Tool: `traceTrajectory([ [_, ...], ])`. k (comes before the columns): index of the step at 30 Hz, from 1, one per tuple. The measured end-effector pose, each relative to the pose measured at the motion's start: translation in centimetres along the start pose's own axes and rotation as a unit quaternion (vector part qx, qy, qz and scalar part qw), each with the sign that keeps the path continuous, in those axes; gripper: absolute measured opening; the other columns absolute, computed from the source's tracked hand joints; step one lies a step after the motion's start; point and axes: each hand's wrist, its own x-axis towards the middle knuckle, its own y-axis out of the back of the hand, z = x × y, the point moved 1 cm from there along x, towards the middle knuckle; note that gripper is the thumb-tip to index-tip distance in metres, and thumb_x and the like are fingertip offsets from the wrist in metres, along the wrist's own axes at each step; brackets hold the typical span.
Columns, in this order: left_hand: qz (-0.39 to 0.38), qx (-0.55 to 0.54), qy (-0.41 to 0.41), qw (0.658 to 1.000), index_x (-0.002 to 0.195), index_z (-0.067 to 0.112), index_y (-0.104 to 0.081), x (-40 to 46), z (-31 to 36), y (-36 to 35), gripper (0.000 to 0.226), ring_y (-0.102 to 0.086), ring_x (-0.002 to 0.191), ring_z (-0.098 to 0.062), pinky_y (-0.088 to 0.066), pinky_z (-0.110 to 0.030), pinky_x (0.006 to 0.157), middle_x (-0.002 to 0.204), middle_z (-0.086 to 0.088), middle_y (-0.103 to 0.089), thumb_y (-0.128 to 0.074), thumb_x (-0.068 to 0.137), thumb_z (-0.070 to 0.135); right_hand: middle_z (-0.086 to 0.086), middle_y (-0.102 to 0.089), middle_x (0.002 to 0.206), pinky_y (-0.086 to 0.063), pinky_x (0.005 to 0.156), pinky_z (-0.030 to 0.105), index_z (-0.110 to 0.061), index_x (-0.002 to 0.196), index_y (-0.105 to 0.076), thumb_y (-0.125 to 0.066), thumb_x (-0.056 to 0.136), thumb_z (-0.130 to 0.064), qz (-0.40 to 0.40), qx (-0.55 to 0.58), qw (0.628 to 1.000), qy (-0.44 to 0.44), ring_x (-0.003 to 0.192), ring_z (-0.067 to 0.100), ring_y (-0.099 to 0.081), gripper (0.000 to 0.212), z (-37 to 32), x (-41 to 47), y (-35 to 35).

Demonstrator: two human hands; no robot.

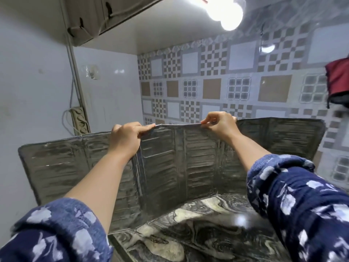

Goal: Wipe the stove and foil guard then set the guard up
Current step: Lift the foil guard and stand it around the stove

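We hold the guard (162,163) upright on the marbled worktop (198,233), its folded panels spread left to right before the tiled far wall. Our left hand (125,138) and right hand (219,123) each pinch its top edge near the middle, probably to steady the thin foil and set its angles so it stands alone. The stove is not in view.

1. The guard (164,159) hides the wall base and the counter's (207,241) back.
2. Forearms cover parts of the guard's panels.
3. The red bag (339,80) is cut off at the right edge.
4. The lamp (224,10) is blown out by glare.
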Motion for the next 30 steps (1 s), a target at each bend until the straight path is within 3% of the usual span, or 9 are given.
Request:
traceTrajectory([
  [2, 0.014, -0.002, -0.012, 1.0, 0.121, 0.051, -0.056, 1.3, 1.0, -0.1, 0.055, -0.06, 0.089, -0.03, -0.044, -0.037, 0.082, 0.098, 0.011, -0.07, -0.047, 0.093, 0.005, -0.006, -0.075, 0.092, -0.012, 0.085, 0.029, -0.032, 0.069, -0.065, -0.073, 0.081, -0.021, 0.015, -0.004, 1.0, 0.007, 0.102, 0.014, -0.063, 0.019, 0.0, 0.7, 1.9],
  [4, 0.031, -0.003, -0.025, 0.999, 0.12, 0.053, -0.055, 2.7, 2.3, -0.2, 0.052, -0.061, 0.088, -0.029, -0.046, -0.038, 0.08, 0.097, 0.012, -0.07, -0.051, 0.093, 0.009, -0.006, -0.075, 0.091, -0.016, 0.094, 0.031, -0.032, 0.066, -0.064, -0.073, 0.081, -0.02, 0.021, -0.005, 1.0, 0.006, 0.102, 0.014, -0.064, 0.021, 0.1, 1.6, 4.0],
  [6, 0.047, -0.013, -0.045, 0.998, 0.12, 0.052, -0.055, 4.1, 4.1, -0.3, 0.052, -0.062, 0.087, -0.027, -0.044, -0.036, 0.078, 0.095, 0.01, -0.07, -0.054, 0.093, 0.009, -0.005, -0.075, 0.09, -0.026, 0.107, 0.046, -0.034, 0.064, -0.064, -0.075, 0.079, -0.02, 0.026, -0.011, 1.0, 0.011, 0.099, 0.016, -0.066, 0.023, 0.5, 2.4, 6.3],
  [8, 0.07, -0.022, -0.068, 0.995, 0.12, 0.049, -0.056, 5.3, 6.3, -0.4, 0.049, -0.064, 0.086, -0.026, -0.04, -0.034, 0.076, 0.093, 0.008, -0.07, -0.056, 0.092, 0.008, -0.006, -0.074, 0.09, -0.035, 0.105, 0.05, -0.033, 0.067, -0.067, -0.076, 0.078, -0.022, 0.048, -0.032, 0.998, 0.015, 0.097, 0.017, -0.066, 0.017, 0.9, 2.9, 8.8],
  [10, 0.092, -0.037, -0.089, 0.991, 0.12, 0.045, -0.059, 6.4, 8.9, -0.4, 0.045, -0.064, 0.086, -0.025, -0.039, -0.033, 0.074, 0.092, 0.005, -0.071, -0.058, 0.092, 0.01, -0.006, -0.074, 0.094, -0.033, 0.106, 0.046, -0.029, 0.078, -0.072, -0.074, 0.079, -0.023, 0.079, -0.065, 0.995, 0.018, 0.099, 0.016, -0.065, 0.006, 1.5, 3.2, 11.5],
  [13, 0.11, -0.051, -0.118, 0.986, 0.121, 0.04, -0.06, 7.7, 13.0, -0.9, 0.044, -0.065, 0.087, -0.026, -0.04, -0.036, 0.076, 0.094, 0.002, -0.071, -0.056, 0.092, 0.007, -0.004, -0.074, 0.096, -0.031, 0.106, 0.042, -0.023, 0.086, -0.074, -0.068, 0.082, -0.018, 0.108, -0.098, 0.989, 0.02, 0.1, 0.017, -0.064, 0.009, 2.8, 3.4, 15.6],
  [20, 0.127, -0.063, -0.158, 0.977, 0.122, 0.051, -0.053, 11.6, 24.1, -5.3, 0.056, -0.066, 0.084, -0.028, -0.036, -0.033, 0.069, 0.097, 0.001, -0.071, -0.049, 0.091, 0.004, 0.0, -0.075, 0.091, -0.047, 0.093, 0.042, -0.022, 0.083, -0.075, -0.073, 0.08, -0.018, 0.145, -0.145, 0.979, 0.02, 0.09, 0.02, -0.067, 0.004, 9.3, 3.8, 25.6],
  [27, 0.106, -0.177, -0.192, 0.959, 0.117, 0.048, -0.061, 12.9, 36.4, -10.7, 0.031, -0.063, 0.086, -0.021, -0.026, -0.031, 0.072, 0.098, 0.007, -0.071, -0.048, 0.097, 0.027, -0.012, -0.069, 0.085, -0.042, 0.096, 0.053, -0.031, 0.072, -0.07, -0.077, 0.076, -0.022, 0.183, -0.203, 0.962, -0.016, 0.094, 0.021, -0.065, 0.012, 17.9, 1.8, 34.6],
  [30, 0.084, -0.235, -0.217, 0.944, 0.114, 0.039, -0.065, 13.1, 41.4, -13.3, 0.026, -0.066, 0.083, -0.023, -0.041, -0.035, 0.076, 0.092, 0.002, -0.073, -0.055, 0.094, 0.026, -0.014, -0.067, 0.081, -0.041, 0.097, 0.053, -0.034, 0.069, -0.067, -0.078, 0.075, -0.024, 0.189, -0.237, 0.952, -0.032, 0.093, 0.021, -0.065, 0.016, 21.2, 0.6, 38.6],
])
